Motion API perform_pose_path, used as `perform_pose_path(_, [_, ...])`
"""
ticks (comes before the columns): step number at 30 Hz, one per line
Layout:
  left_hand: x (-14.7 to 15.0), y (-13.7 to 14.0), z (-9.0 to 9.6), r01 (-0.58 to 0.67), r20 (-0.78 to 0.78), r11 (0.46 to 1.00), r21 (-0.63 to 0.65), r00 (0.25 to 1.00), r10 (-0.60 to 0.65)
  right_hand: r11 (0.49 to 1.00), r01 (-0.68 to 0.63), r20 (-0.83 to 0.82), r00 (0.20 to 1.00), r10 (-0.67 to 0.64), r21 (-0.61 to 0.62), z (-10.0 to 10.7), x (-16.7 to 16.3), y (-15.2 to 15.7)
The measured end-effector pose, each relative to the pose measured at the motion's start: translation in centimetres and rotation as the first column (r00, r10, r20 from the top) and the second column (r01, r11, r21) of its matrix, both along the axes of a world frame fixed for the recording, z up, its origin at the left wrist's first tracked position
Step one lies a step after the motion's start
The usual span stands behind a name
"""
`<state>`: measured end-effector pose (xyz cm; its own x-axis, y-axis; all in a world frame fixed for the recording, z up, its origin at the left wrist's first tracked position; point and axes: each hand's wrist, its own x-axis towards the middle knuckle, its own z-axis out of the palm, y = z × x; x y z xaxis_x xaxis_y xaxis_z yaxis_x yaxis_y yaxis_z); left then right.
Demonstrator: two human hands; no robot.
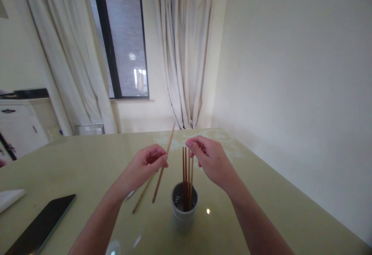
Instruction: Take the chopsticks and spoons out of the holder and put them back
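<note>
Chopsticks and holder, seen fr. above: a grey cup (183, 221) stands upright on the table (261, 216), approx. centre front, w/ a bundle of thin sticks rising from its mouth, incl. two reddish-brown chopsticks (185, 173) and, just to their R, paler chopsticks (191, 173). The R hand (211, 160) is above and to the R of the cup, thumb and fingers drawn narrow at the top of the paler pair; whether it grips one or only touches, cannot tell, as the fingers hide the tips. The L hand (148, 164), L of the cup, holds a single brown chopstick (158, 185) btwn thumb and fingers; this one is tilted, upper end leaning R, lower end clear of the cup. Beyond it, to the L, a loose chopstick (142, 196) lies diagonally on the tabletop, w/ a small shiny item (130, 195) nr it, too small to identify. Farther L: a flat black device (40, 224) and, at the frame edge, a white object (10, 199), partly cut off. Bkgd: dark-framed window (128, 45) btwn L curtain (69, 53) and R curtain (186, 45); white cabinet (20, 121) at far L; plain wall (290, 73) at R.
</note>
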<state>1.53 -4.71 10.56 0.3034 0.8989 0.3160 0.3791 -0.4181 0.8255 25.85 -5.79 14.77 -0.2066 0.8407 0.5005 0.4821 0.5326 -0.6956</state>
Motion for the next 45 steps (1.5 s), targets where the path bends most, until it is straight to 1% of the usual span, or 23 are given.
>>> perform_pose_path(3, [1.9,-1.9,1.8,0.074,0.086,0.996,0.055,0.993,-0.079,0.982,-0.185,-0.202,0.963,0.177,-0.022,-0.1,-0.5,-0.4])
perform_pose_path(5, [2.6,-2.3,2.1,0.102,0.079,0.993,0.058,0.991,-0.107,0.970,-0.241,-0.281,0.932,0.228,-0.012,0.1,-0.5,-0.8])
perform_pose_path(7, [2.6,-1.9,1.9,0.097,0.025,0.994,0.044,0.995,-0.098,0.979,-0.202,-0.316,0.928,0.199,0.021,0.5,0.0,-1.1])
perform_pose_path(9, [1.7,-0.8,1.0,0.002,-0.118,0.999,0.048,0.993,0.003,0.992,-0.110,-0.320,0.939,0.125,0.065,0.9,0.7,-1.2])
perform_pose_path(10, [1.1,-0.1,0.3,-0.074,-0.236,0.995,0.060,0.968,0.086,0.995,-0.065,-0.307,0.948,0.086,0.079,1.1,1.1,-1.3])
perform_pose_path(11, [0.4,0.6,-0.5,-0.157,-0.383,0.985,0.071,0.908,0.172,0.996,-0.030,-0.279,0.959,0.052,0.084,1.3,1.5,-1.2])
perform_pose_path(12, [-0.2,1.2,-1.4,-0.231,-0.539,0.970,0.077,0.809,0.236,0.997,-0.004,-0.236,0.972,0.022,0.078,1.4,1.7,-1.2])
perform_pose_path(14, [-1.3,2.1,-3.3,-0.341,-0.773,0.939,0.049,0.583,0.252,0.999,0.029,-0.107,0.994,-0.024,0.045,1.3,1.9,-1.0])
perform_pose_path(15, [-1.7,2.4,-4.1,-0.375,-0.832,0.927,0.024,0.507,0.227,0.999,0.039,-0.033,0.999,-0.039,0.026,1.2,1.7,-0.9])
perform_pose_path(16, [-2.0,2.6,-5.0,-0.396,-0.861,0.918,-0.002,0.467,0.199,0.999,0.048,0.039,0.998,-0.048,0.007,1.0,1.4,-0.8])
perform_pose_path(20, [-2.3,3.0,-7.4,-0.415,-0.883,0.908,-0.053,0.445,0.152,0.994,0.064,0.253,0.967,-0.040,-0.087,-0.3,-0.5,-0.3])
perform_pose_path(22, [-2.3,3.2,-8.2,-0.415,-0.882,0.908,-0.059,0.448,0.148,0.989,0.063,0.330,0.944,-0.015,-0.134,-1.0,-1.2,-0.1])
perform_pose_path(25, [-2.5,3.6,-8.8,-0.393,-0.866,0.917,-0.067,0.479,0.143,0.984,0.090,0.432,0.902,-0.014,-0.156,-1.5,-1.7,0.0])
perform_pose_path(27, [-2.7,3.8,-8.7,-0.362,-0.846,0.930,-0.071,0.516,0.136,0.980,0.135,0.460,0.886,-0.052,-0.148,-1.4,-1.5,0.1])
perform_pose_path(29, [-2.8,3.9,-7.9,-0.327,-0.820,0.943,-0.062,0.555,0.139,0.978,0.164,0.438,0.894,-0.091,-0.131,-1.2,-1.1,0.2])
perform_pose_path(30, [-2.8,3.8,-7.3,-0.306,-0.790,0.951,-0.051,0.595,0.149,0.979,0.168,0.411,0.906,-0.106,-0.119,-1.0,-0.9,0.2])
perform_pose_path(32, [-2.7,3.4,-5.6,-0.249,-0.665,0.968,-0.026,0.728,0.169,0.984,0.160,0.345,0.930,-0.124,-0.080,-0.7,-0.6,0.2])
perform_pose_path(34, [-2.3,2.6,-3.7,-0.165,-0.453,0.986,-0.007,0.880,0.144,0.992,0.124,0.251,0.962,-0.110,-0.038,-0.5,-0.6,0.2])
perform_pose_path(36, [-1.6,1.3,-1.7,-0.063,-0.249,0.998,-0.002,0.967,0.060,0.999,0.045,0.115,0.992,-0.043,-0.015,-0.5,-0.8,0.1])
perform_pose_path(38, [-0.6,-0.1,-0.1,0.035,-0.127,0.999,-0.009,0.991,-0.036,0.998,-0.057,-0.050,0.997,0.056,-0.016,-0.6,-1.1,0.0])
perform_pose_path(41, [1.0,-1.6,1.3,0.135,-0.047,0.991,-0.008,0.990,-0.136,0.984,-0.177,-0.236,0.958,0.165,-0.031,-0.7,-1.4,-0.3])
perform_pose_path(43, [2.1,-1.7,1.3,0.171,0.001,0.985,-0.015,0.985,-0.171,0.977,-0.212,-0.315,0.929,0.193,-0.026,-0.5,-1.2,-0.4])
perform_pose_path(45, [3.1,-1.3,0.8,0.136,0.034,0.990,-0.033,0.990,-0.135,0.981,-0.195,-0.373,0.910,0.179,-0.004,-0.1,-0.7,-0.5])
